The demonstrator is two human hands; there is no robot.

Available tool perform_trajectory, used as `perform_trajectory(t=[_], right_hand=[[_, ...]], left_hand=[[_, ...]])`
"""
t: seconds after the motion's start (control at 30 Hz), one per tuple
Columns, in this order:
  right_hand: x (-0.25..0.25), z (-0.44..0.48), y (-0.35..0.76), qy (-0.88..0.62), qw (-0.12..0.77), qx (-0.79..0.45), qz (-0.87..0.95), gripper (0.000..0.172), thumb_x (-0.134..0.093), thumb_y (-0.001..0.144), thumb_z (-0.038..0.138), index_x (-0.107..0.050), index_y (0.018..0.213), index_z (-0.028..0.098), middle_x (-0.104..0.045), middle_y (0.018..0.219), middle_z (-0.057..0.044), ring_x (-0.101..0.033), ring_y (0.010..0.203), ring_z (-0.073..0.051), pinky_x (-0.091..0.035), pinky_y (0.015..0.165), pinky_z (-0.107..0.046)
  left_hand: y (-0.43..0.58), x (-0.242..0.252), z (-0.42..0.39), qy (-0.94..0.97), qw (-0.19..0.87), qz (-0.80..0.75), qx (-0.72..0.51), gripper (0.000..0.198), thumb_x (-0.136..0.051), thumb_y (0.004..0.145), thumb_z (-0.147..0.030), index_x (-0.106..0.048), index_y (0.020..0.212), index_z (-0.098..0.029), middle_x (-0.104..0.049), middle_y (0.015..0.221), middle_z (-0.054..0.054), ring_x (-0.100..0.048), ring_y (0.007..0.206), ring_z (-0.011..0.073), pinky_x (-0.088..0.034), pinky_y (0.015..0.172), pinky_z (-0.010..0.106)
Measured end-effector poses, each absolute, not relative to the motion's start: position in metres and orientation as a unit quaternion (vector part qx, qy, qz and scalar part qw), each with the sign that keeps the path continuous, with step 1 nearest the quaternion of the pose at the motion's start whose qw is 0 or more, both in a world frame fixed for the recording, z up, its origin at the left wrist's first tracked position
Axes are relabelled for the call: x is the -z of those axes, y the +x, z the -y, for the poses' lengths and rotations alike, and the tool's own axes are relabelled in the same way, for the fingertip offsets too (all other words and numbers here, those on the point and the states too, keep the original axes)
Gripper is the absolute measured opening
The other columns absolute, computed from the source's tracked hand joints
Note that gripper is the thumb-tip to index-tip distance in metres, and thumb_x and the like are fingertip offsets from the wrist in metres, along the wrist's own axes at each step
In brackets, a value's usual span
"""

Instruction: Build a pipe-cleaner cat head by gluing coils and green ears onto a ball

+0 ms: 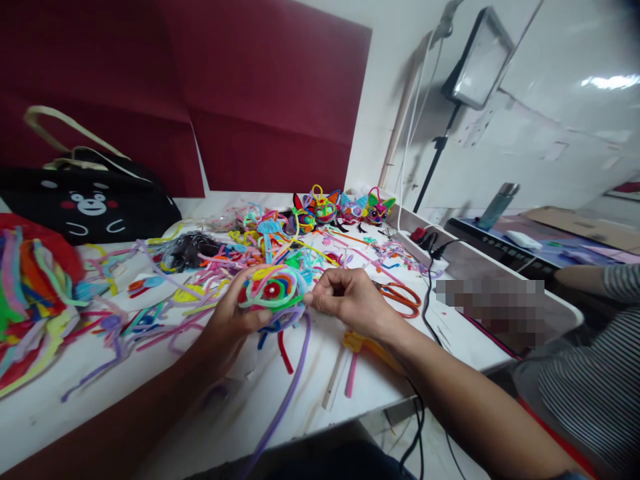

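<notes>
Winding seems underway: pipe-cleaner coil [273, 288] is grasped by left hand [235, 321], its strand [299, 301] pinched by clenched fingers of right hand [350, 301]; steady tension is needed.

Your desk [150, 413] is white and cluttered. Loose pipe cleaners [150, 313] cover the middle, with a thick multicolour heap [30, 293] at the left edge. Black bear-face bag [90, 203] sits back left, and a row of finished figures [345, 208] stands at the back. Orange-handled scissors [403, 297] lie right of centre, with a black cable [427, 293] just beside them.
</notes>
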State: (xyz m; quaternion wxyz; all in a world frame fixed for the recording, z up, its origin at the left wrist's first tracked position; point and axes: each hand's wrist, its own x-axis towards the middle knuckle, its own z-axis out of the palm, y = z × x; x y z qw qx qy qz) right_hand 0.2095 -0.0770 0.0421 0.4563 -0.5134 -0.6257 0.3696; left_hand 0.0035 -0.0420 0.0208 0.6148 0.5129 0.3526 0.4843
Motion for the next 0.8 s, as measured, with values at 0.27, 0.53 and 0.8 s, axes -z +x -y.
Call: perform_trajectory(t=[0.27, 0.53, 0.8], right_hand=[[-0.0423, 0.0761, 0.2092, -0.518, 0.449, -0.384, 0.619, 0.041, -0.083, 0.066, 0.053, -0.065, 0.069, 0.016, -0.057, 0.059, 0.003, -0.045, 0.054, -0.009, -0.033, 0.052, -0.024], [-0.0470, 0.0761, 0.2068, -0.522, 0.449, -0.394, 0.609, 0.041, -0.085, 0.062, 0.051, -0.062, 0.064, 0.017, -0.055, 0.057, 0.004, -0.043, 0.054, -0.009, -0.033, 0.051, -0.024], [-0.0469, 0.0752, 0.2064, -0.526, 0.444, -0.380, 0.618, 0.032, -0.081, 0.066, 0.040, -0.058, 0.059, 0.018, -0.054, 0.055, 0.005, -0.045, 0.053, -0.009, -0.035, 0.051, -0.023]], left_hand=[[0.0018, -0.0172, 0.0405, 0.531, 0.601, -0.347, -0.486, 0.079, -0.087, 0.053, -0.035, -0.059, 0.126, -0.029, -0.075, 0.118, 0.006, -0.066, 0.118, 0.0387, -0.057, 0.091, 0.042], [0.0007, -0.0147, 0.0390, 0.553, 0.595, -0.320, -0.487, 0.073, -0.087, 0.056, -0.034, -0.061, 0.124, -0.030, -0.074, 0.117, 0.005, -0.066, 0.114, 0.0366, -0.056, 0.094, 0.044], [0.0004, -0.0152, 0.0408, 0.555, 0.571, -0.345, -0.496, 0.074, -0.087, 0.054, -0.034, -0.063, 0.125, -0.032, -0.075, 0.113, 0.003, -0.067, 0.111, 0.0354, -0.056, 0.091, 0.041]])
